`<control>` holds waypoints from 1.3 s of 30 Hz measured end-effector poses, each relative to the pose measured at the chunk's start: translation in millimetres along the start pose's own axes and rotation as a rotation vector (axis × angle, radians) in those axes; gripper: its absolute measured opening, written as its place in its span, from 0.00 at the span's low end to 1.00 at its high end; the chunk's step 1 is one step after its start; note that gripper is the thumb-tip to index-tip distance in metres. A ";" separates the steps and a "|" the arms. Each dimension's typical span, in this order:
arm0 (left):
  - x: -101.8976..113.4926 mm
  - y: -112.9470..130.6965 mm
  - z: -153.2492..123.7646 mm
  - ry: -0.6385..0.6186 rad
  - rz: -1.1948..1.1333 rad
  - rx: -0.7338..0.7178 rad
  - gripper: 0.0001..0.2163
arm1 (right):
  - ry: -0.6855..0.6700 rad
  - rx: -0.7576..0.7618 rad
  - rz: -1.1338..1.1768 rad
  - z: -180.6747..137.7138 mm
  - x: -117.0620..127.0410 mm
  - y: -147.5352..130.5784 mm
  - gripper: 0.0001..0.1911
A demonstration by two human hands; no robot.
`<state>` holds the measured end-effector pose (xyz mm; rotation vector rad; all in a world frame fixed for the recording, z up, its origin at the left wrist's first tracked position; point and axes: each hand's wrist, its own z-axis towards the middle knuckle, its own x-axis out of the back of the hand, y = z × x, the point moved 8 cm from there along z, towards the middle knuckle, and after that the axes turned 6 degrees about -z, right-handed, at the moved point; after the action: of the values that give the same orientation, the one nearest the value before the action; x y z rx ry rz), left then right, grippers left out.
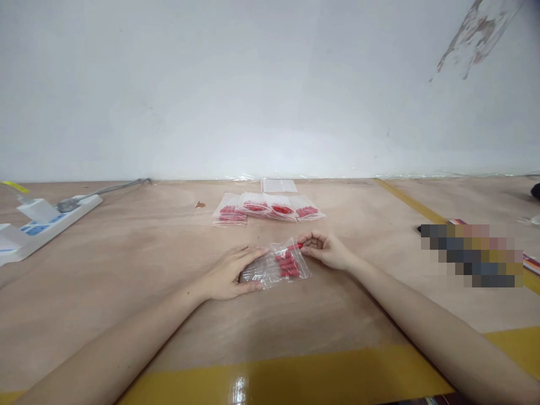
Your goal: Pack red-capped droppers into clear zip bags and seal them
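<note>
Head view: clear plastic bag (265,271), partly loaded, on the tabletop (358,315) between the hands.
Left hand (230,275) rests on the bag's left end, thumb and fingers apart; right hand (327,250) pinches one red cylindrical piece (295,246) at the upper right corner, whether inside or outside cannot be told. Done: several red pieces (288,265) lie in this bag; a row of filled bags (270,209) overlaps near the wall (270,90). Remaining, by judgement: the pinched piece's final placement.
</note>
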<state>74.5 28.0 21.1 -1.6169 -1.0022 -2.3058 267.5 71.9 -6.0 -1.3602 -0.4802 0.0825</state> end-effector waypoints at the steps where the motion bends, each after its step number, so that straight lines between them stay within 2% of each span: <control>1: 0.2 0.5 0.0 0.001 0.000 -0.001 0.31 | 0.001 -0.021 0.012 0.2 -1.5 2.1 0.21; 4: 0.5 1.1 -0.3 0.001 0.000 -0.002 0.31 | 0.030 -0.072 -0.013 0.0 -3.1 6.7 0.22; 7: 0.2 -0.9 -0.9 -0.001 -0.002 0.014 0.31 | 0.047 -0.017 -0.093 0.1 -2.1 -1.9 0.21; 9: -0.4 -3.0 -1.2 -0.003 -0.007 0.032 0.31 | -0.018 0.040 -0.137 0.7 -5.8 -11.1 0.19; 12: -1.9 -6.8 -1.8 -0.010 -0.015 0.073 0.32 | -0.213 0.063 -0.115 1.9 -18.9 -17.4 0.19; 14: -2.7 -8.6 -2.3 -0.012 -0.016 0.094 0.32 | -0.252 0.038 -0.047 4.6 -22.9 -16.0 0.20; 18: -3.7 -9.0 -3.1 -0.011 -0.017 0.097 0.32 | -0.072 -0.046 0.069 13.0 -18.7 -4.5 0.22; 21: -3.2 -7.9 -3.1 -0.004 -0.022 0.087 0.32 | 0.057 -0.093 0.058 14.9 -16.3 1.4 0.22; 26: -0.8 -3.0 -1.9 0.008 -0.015 0.053 0.31 | 0.078 -0.124 -0.159 14.8 -19.3 3.7 0.20; 30: -0.2 -3.4 -1.7 0.012 -0.005 0.053 0.30 | 0.254 -0.147 -0.405 12.2 -8.6 5.9 0.22; 32: -0.1 -4.2 -1.6 0.016 -0.008 0.052 0.31 | 0.317 -0.123 -0.420 11.1 -4.2 4.8 0.19; 34: -0.3 -4.3 -1.4 0.018 -0.010 0.050 0.31 | 0.286 -0.079 -0.340 12.0 -4.0 3.6 0.17; 37: -1.5 -2.5 -0.7 0.006 -0.007 0.038 0.30 | 0.100 -0.021 -0.202 14.1 -10.9 1.7 0.22; 39: -2.6 -1.4 -0.5 -0.008 -0.008 0.024 0.28 | 0.001 -0.020 -0.199 13.7 -14.5 2.8 0.19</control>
<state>74.5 28.2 18.1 -1.6174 -1.0355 -2.2855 249.9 80.3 -10.9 -1.3251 -0.6143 -0.0869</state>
